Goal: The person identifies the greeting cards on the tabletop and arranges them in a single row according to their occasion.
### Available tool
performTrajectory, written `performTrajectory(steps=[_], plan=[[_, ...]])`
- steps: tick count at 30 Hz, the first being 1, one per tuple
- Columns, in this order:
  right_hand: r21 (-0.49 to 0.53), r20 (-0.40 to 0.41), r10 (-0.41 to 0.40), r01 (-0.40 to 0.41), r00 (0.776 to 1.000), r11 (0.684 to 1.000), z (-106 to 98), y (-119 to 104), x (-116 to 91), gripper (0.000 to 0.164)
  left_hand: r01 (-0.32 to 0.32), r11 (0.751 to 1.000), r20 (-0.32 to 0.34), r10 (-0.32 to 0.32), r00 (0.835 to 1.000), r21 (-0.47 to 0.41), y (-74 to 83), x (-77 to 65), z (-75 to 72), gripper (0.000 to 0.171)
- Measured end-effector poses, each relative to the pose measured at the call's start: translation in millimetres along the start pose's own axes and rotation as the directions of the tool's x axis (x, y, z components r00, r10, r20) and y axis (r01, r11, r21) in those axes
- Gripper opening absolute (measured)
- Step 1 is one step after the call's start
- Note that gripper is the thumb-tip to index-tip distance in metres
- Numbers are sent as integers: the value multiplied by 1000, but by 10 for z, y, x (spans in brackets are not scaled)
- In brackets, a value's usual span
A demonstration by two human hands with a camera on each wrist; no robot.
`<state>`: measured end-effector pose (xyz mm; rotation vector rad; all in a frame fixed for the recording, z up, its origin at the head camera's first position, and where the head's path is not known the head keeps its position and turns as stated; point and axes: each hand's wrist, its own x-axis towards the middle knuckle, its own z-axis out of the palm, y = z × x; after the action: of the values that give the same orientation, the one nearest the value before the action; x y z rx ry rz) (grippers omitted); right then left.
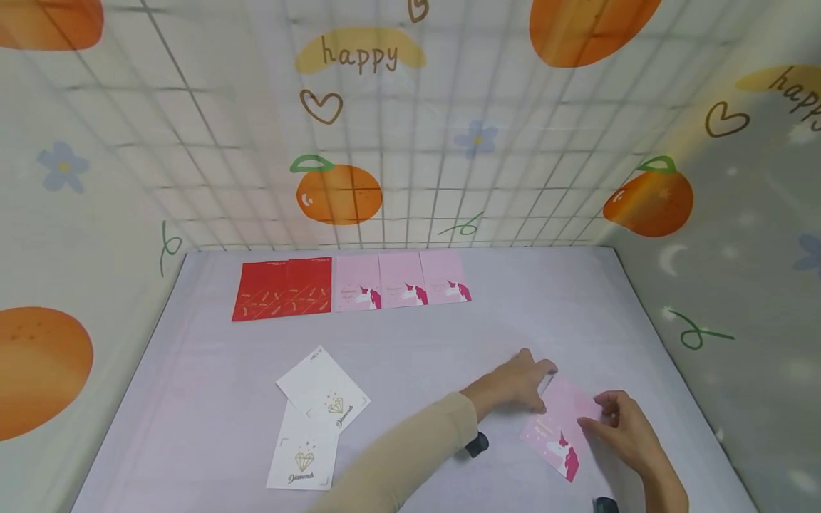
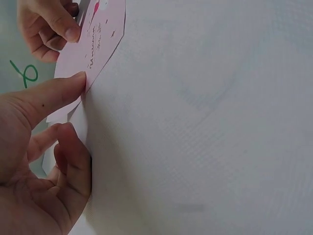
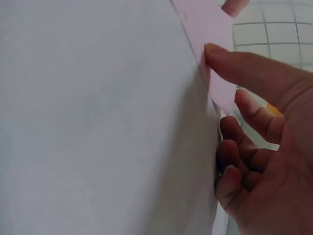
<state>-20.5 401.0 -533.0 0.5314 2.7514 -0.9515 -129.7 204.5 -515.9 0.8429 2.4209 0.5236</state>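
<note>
A pink card point(image 1: 556, 420) with a white and magenta unicorn lies slanted at the right of the table, between my two hands. My left hand point(image 1: 516, 382) holds its left side, with the thumb point(image 2: 73, 87) at the edge and a finger reaching to the far corner. On the opposite side my right hand point(image 1: 627, 431) grips the card's right edge between thumb point(image 3: 222, 56) and forefinger. Lettering on the pink card point(image 2: 100, 46) shows in the left wrist view. Its far corner is partly hidden by my left fingers.
At the back, two red cards point(image 1: 282, 288) and three pink unicorn cards point(image 1: 400, 281) lie in a row. Two white diamond cards point(image 1: 304, 449) overlap at front left. A patterned curtain point(image 1: 398, 128) hangs behind the table, over a wire grid.
</note>
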Motion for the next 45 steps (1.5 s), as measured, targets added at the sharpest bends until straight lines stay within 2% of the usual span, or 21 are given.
performTrajectory(steps=[4, 12, 20, 26, 29, 32, 36, 40, 42, 45], plan=[[13, -11, 11, -11, 1000, 1000, 9, 5, -7, 63, 5, 1000, -4, -5, 1000, -9, 0, -10, -3, 69], [48, 8, 98, -98, 995, 994, -26, -6, 37, 49, -5, 1000, -5, 5, 1000, -19, -18, 13, 18, 53], [149, -20, 54, -50, 998, 988, -22, 15, 41, 44, -27, 1000, -10, 27, 1000, 11, -33, 7, 9, 33], [249, -14, 67, -62, 998, 966, -20, 17, 32, 44, -45, 999, -8, 45, 999, 26, -40, 4, 9, 30], [274, -7, 80, -75, 997, 959, -30, 1, 42, 44, -35, 999, 3, 35, 999, -15, -46, 8, 9, 31], [285, -7, 90, -84, 996, 955, -44, -36, 61, 43, -26, 995, 14, 27, 1000, -99, -80, -10, -8, 35], [305, -26, 89, -77, 996, 949, -70, -114, 78, 42, -39, 962, 13, 44, 999, -268, -191, -90, -31, 40], [327, -59, 38, -17, 998, 945, -80, -221, 97, 43, -53, 900, 10, 63, 998, -433, -337, -204, -53, 40], [334, -73, -8, 32, 997, 942, -79, -287, 113, 43, -51, 876, 9, 63, 998, -480, -397, -257, -71, 40], [338, -82, -67, 91, 994, 937, -69, -400, 134, 44, -56, 856, 2, 66, 998, -514, -462, -323, -96, 42]])
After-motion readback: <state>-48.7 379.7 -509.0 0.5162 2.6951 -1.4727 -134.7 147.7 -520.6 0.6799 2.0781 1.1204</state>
